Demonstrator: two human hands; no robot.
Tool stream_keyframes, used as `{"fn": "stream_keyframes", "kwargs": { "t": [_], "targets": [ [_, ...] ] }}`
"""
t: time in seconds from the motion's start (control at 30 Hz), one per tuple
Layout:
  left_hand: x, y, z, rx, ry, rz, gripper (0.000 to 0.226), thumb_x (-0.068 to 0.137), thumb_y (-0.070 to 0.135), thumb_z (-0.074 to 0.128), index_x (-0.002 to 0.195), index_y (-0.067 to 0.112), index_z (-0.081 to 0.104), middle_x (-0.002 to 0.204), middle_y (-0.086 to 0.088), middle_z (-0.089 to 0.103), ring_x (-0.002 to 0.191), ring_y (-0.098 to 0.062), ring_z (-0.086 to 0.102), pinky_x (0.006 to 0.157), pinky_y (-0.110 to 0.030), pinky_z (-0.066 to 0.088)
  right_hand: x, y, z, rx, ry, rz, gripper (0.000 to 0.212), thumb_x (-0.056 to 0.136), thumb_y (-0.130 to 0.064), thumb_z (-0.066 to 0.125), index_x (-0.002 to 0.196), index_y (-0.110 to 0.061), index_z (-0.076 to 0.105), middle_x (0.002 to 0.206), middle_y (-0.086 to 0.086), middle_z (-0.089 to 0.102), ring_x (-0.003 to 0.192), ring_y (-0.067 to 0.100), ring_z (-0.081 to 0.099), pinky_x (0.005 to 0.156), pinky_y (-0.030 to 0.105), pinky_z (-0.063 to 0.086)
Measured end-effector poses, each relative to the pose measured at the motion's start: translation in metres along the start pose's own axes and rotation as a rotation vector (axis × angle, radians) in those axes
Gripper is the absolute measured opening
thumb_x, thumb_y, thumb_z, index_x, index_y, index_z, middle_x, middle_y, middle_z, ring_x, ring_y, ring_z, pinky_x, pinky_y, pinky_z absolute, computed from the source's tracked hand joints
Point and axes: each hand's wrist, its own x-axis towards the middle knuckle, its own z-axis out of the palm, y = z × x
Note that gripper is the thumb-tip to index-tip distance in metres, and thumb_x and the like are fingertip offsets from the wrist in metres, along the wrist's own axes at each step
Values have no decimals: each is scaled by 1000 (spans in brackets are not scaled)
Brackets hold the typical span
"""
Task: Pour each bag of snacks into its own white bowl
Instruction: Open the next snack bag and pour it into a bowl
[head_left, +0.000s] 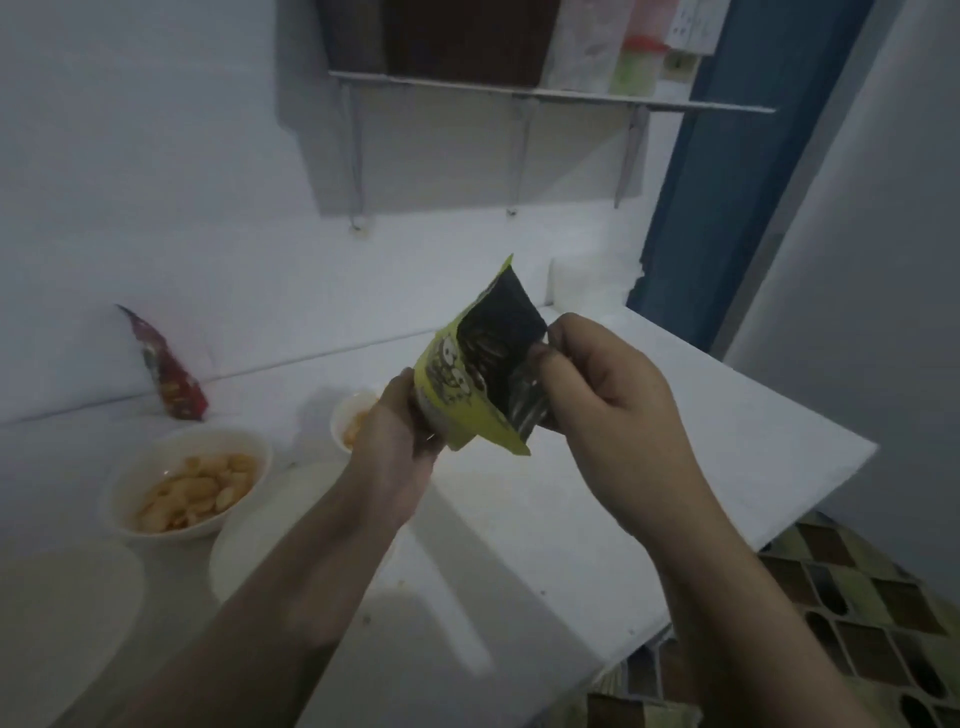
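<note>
Above the table (571, 467): both hands are holding a yellow bag (470, 395) in the air
Left hand (400, 441): gripping the bag's lower side
Right hand (602, 395): pinching the torn dark flap at the top
Progress: two bowls, large (156, 467) and small (345, 415), are already holding snacks; this bag is being opened, not yet poured
Remaining: an empty bowl (260, 535) is waiting; a red bag (169, 371) is leaning on the wall
Bag look: crinkled, foil-lined, mouth gaping

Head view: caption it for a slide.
Both hands, left hand and right hand, hold yellow snack bag above white table.
</note>
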Motion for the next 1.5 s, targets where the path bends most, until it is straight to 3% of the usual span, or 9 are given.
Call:
{"fn": "stream_keyframes", "kwargs": {
  "t": [0.17,0.4,0.67,0.77,1.0,1.17,1.3,1.37,1.5],
  "targets": [
    [-22,52,-65,63,259,162,39,103,28,37,119,4,62,106,-17,72,107,-34,66,80,-42,59,0,-30,54,94,-177,18,31,84,-25,50,81,6,54,81,26,63,77,39,67,67,55,59],
    [-89,112,-181,-42,420,247,42,104,31,38,126,0,54,115,-22,66,91,-25,68,64,-33,60,-23,-65,146,181,-334,100,19,88,-7,52,86,9,63,84,22,68,59,14,68,58,34,62],
    [-148,145,-279,139,415,366,32,105,26,33,109,4,57,101,-14,65,91,-24,65,81,-40,55,-64,-106,235,270,-375,165,23,99,-10,50,85,3,63,77,8,69,63,9,68,57,34,62],
    [-160,156,-308,202,352,299,35,106,25,31,109,7,61,96,-7,72,87,-18,69,75,-34,58,-77,-116,256,274,-369,156,23,100,-10,48,85,-4,65,80,7,68,62,6,67,55,30,60],
    [-169,166,-338,128,326,83,25,102,32,44,113,15,59,106,-6,70,97,-18,65,99,-36,44,-92,-121,287,132,-396,107,26,104,-17,45,83,-21,61,88,6,66,72,17,71,54,29,61],
    [-159,169,-345,74,444,159,37,97,35,55,122,8,55,124,-15,63,116,-28,62,98,-40,51,-94,-101,305,-94,-346,73,20,103,-21,46,91,-18,62,92,1,69,84,17,68,62,31,60],
    [-156,167,-344,160,488,273,12,99,22,54,96,11,51,95,-9,63,89,-22,63,83,-37,54,-93,-91,308,-34,-387,191,34,95,-11,47,115,-36,57,98,-5,70,83,12,71,72,35,61],
    [-156,166,-343,207,537,314,11,98,22,56,94,14,50,91,-5,62,88,-23,60,84,-43,51,-92,-90,308,30,-414,225,46,91,-5,48,120,-40,56,103,-7,69,88,8,71,79,33,60],
    [-156,165,-342,258,624,383,13,97,28,57,90,20,50,93,-4,61,90,-24,60,81,-44,53,-93,-90,310,108,-423,217,34,95,-15,50,115,-37,65,110,-10,70,97,4,68,79,22,56]
  ]
}}
